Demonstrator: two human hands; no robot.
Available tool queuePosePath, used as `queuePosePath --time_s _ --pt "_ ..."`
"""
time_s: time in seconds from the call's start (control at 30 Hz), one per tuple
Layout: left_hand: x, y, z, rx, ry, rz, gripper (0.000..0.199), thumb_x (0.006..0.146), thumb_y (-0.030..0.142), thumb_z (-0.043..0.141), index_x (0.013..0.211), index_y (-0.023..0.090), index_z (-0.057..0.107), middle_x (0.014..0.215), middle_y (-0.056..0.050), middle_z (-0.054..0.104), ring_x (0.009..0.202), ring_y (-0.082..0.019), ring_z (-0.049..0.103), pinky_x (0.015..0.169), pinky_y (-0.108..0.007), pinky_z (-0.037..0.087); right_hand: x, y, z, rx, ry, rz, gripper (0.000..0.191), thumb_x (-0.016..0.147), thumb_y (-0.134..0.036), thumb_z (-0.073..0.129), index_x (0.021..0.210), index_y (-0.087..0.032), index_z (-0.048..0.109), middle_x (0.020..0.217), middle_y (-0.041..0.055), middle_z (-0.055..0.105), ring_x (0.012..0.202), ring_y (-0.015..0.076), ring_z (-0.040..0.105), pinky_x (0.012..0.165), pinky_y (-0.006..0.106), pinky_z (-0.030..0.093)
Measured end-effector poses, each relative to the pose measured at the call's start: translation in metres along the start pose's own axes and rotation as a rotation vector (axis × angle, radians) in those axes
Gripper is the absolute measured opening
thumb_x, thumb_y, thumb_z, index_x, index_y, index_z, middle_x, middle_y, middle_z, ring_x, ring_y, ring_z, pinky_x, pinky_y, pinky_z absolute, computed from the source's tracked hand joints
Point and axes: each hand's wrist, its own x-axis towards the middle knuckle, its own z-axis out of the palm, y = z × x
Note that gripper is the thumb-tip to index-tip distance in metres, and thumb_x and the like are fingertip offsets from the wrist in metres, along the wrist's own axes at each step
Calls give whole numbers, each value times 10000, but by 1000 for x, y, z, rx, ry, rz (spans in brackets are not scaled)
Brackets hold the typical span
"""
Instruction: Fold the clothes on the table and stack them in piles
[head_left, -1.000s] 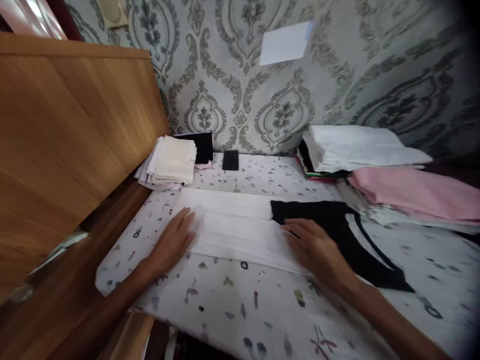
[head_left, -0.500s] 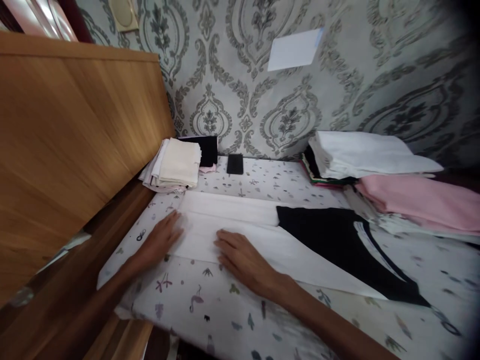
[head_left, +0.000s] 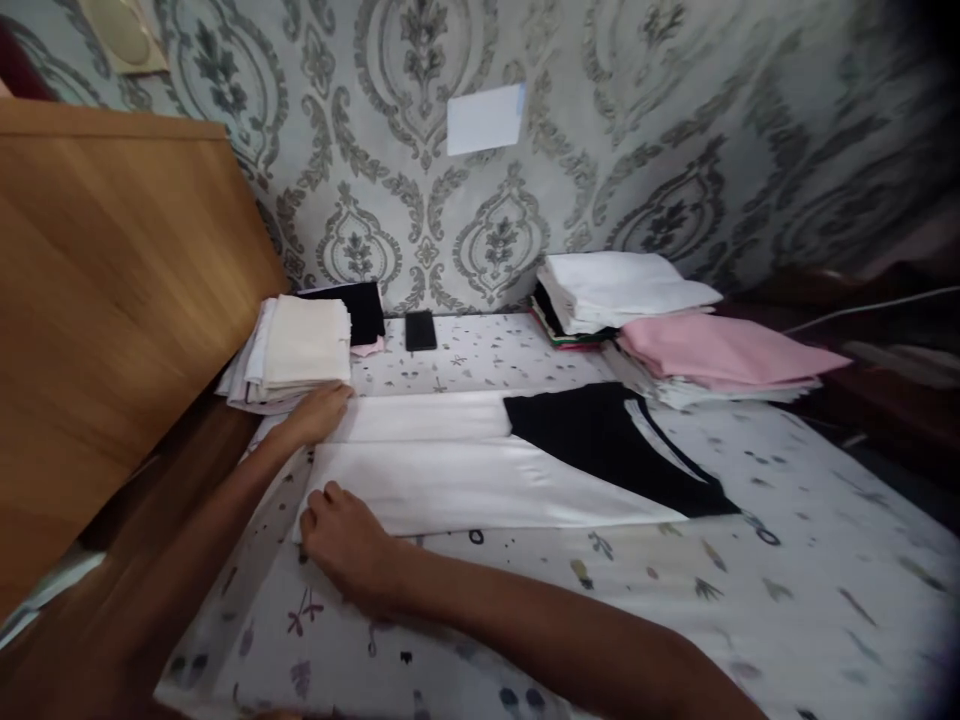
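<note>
A white shirt with a black neck section point(head_left: 600, 440) lies flat on the patterned cloth, its sides folded in so that it makes a long strip. Its neckline points right and its hem end is at the left. At the hem's far corner, my left hand point(head_left: 324, 412) has its fingers closed on the fabric, close beside a stack of folded clothes. My right hand point(head_left: 345, 540) grips the near hem corner with curled fingers; the fingertips are partly hidden.
Folded cream and white clothes point(head_left: 307, 345) stand at the back left, with a black folded piece point(head_left: 365, 312) behind. A dark phone-like object point(head_left: 421, 330) lies near the wall. White point(head_left: 622, 285) and pink point(head_left: 727, 350) folded garments are stacked back right. A wooden panel point(head_left: 127, 300) rises at left.
Both hands have moved to the shirt's hem end, left hand to the far corner, right hand to the near one. My right hand's fingers have curled in. The view has turned right.
</note>
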Motion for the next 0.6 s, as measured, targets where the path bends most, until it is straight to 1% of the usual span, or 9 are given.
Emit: queuePosePath --time_s 0.07,0.13,0.23,0.3,0.37,0.4,0.47,0.53,0.6 --pt "5 -4 -6 4 -26 -28 270 737 188 477 947 176 647 1088 -138 691 1100 -294 605 1010 -434 426 3 -3 -5 0 -8 34 119 797 -103 629 905 -58 654 881 157 654 861 262 584 702 363 513" --pt "10 -8 -12 -5 -52 -53 187 689 223 508 827 192 631 973 -121 703 1018 -304 626 953 -419 449 6 -6 -10 12 -28 97 123 820 -105 611 925 -58 653 906 169 661 869 268 602 639 343 516" --pt "15 -9 -20 -44 -78 -78 82 624 271 532 678 218 565 814 -75 679 892 -289 634 850 -374 472 9 -7 -15 67 -77 187 156 854 -98 564 984 -62 644 958 173 680 891 273 628 599 335 518" --pt "17 -7 -25 -84 -83 -96 102 609 309 526 659 221 536 726 -42 642 785 -259 622 745 -342 476 8 -4 -20 147 -87 275 200 862 -112 542 1040 -80 629 987 159 697 876 269 644 588 339 515" --pt "16 -2 -32 -126 -85 -115 155 630 365 506 676 218 522 632 -7 579 654 -219 584 613 -305 447 3 1 -26 264 -48 389 221 850 -154 546 1055 -115 617 977 131 712 826 255 650 593 334 502" --pt "16 2 -37 -184 -80 -134 187 640 394 506 692 215 521 590 12 542 594 -198 555 552 -283 417 0 4 -31 339 -11 459 217 831 -172 558 1037 -135 617 951 111 717 792 241 646 601 325 492" --pt "16 14 -45 -398 -57 -198 258 634 436 555 750 206 537 535 51 483 502 -158 492 470 -244 345 -11 11 -40 537 114 607 170 789 -175 576 955 -177 615 853 52 706 719 197 620 610 289 464" --pt "19 31 -54 -676 -39 -267 364 589 425 651 863 199 572 523 76 485 452 -129 456 439 -217 305 -25 17 -50 805 299 718 105 757 -154 575 850 -200 590 739 -10 648 655 146 571 598 243 431" --pt "28 54 -59 -882 -47 -285 469 551 376 723 968 202 599 551 74 541 449 -120 474 438 -206 321 -44 22 -58 1081 492 748 73 729 -146 575 768 -203 552 665 -46 572 607 106 512 562 205 396"
